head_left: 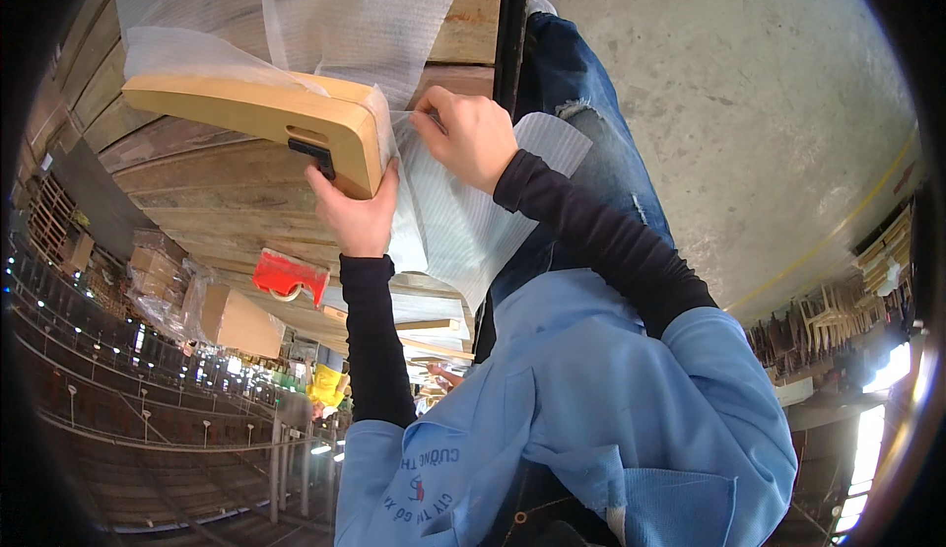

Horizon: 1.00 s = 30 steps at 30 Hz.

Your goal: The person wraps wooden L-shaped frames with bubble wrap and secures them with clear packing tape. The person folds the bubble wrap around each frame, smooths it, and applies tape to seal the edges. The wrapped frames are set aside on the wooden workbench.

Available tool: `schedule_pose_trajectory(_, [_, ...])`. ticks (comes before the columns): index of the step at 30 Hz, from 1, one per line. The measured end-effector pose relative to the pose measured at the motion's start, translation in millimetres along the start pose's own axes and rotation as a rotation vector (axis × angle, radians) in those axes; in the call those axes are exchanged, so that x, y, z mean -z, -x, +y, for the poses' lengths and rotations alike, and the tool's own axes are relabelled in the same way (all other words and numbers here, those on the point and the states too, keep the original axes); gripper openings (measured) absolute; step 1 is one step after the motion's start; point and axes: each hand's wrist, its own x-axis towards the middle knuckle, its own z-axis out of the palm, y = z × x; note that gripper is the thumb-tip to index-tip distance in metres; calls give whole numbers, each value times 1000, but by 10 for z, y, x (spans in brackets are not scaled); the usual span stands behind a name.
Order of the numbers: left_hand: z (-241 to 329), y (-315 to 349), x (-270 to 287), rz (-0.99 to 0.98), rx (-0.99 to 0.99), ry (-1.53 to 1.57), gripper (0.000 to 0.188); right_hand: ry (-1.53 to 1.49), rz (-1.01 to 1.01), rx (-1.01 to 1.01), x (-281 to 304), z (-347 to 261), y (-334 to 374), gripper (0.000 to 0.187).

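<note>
A pale wooden piece (236,106), long and slightly curved, lies on white foam sheet (345,15) over a plank table. Its near end has an oval slot and a black fitting (313,156). My left hand (360,214) grips that end from below, thumb on one side and fingers on the other. My right hand (471,141) is closed in a pinch on the foam sheet's edge, just right of the wood. Part of the sheet folds against the wood's end, and a loose flap hangs below my right hand over the table edge.
A red tape dispenser (289,276) rests on the plank table (212,187), left of my left forearm. Cardboard boxes (236,320) stand farther left. A person in yellow (325,386) is in the background. Concrete floor (749,103) spreads to the right, with stacked wooden parts (828,320) beyond.
</note>
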Motion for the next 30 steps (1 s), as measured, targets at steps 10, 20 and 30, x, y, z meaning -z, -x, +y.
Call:
schedule_pose_trajectory(10, [-130, 75, 23, -1, -70, -83, 74, -163, -72, 188, -84, 65, -78, 22])
schedule_pose_trajectory(20, [-132, 284, 413, -109, 97, 244, 98, -491, -768, -560, 117, -244, -345, 67])
schedule_pose_trajectory(30, [-178, 403, 454, -80, 51, 345, 104, -983, -449, -401, 89, -407, 15, 32])
